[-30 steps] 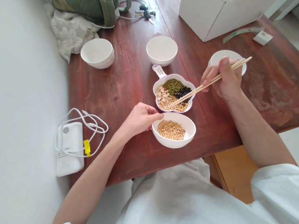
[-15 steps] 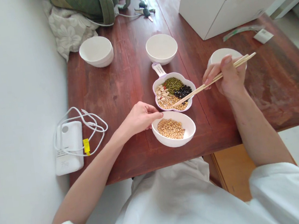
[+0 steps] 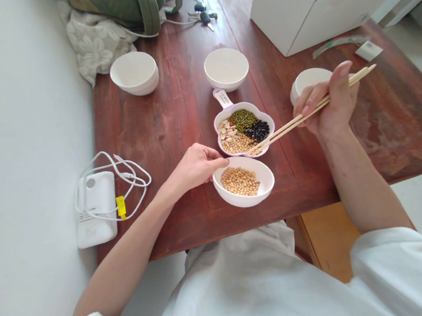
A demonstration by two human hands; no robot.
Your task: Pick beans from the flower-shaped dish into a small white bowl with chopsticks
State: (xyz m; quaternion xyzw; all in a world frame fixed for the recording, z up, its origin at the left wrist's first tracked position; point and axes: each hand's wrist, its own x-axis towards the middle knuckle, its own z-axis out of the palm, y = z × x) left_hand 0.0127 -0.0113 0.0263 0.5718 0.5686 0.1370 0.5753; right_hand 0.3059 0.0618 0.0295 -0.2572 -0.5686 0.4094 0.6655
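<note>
My right hand (image 3: 329, 105) is closed around a pair of chopsticks (image 3: 306, 115), whose tips reach into the soybeans at the near side of a flower-shaped dish (image 3: 223, 106) with a short handle. In that dish lie green mung beans (image 3: 243, 119), black beans (image 3: 259, 130), peanut pieces (image 3: 226, 130) and soybeans (image 3: 238, 143). Whether the tips pinch a bean is too small to tell. With thumb and fingers, my left hand (image 3: 202, 164) grips the left rim of a white bowl (image 3: 247, 200) holding soybeans (image 3: 240, 181), close in front of the dish.
White bowls stand behind: one at the left (image 3: 134, 75), one in the middle (image 3: 227, 69), one partly behind my right hand (image 3: 307, 82). A power bank (image 3: 96, 208) with a white cable lies left. Farther back are a green bag (image 3: 115, 8), keys (image 3: 203, 16) and a white box (image 3: 293, 9).
My right hand has shifted slightly right and its fingers have changed angle. The chopsticks' rear ends have moved right and up, while the tips stay in the dish. My left hand keeps its grip.
</note>
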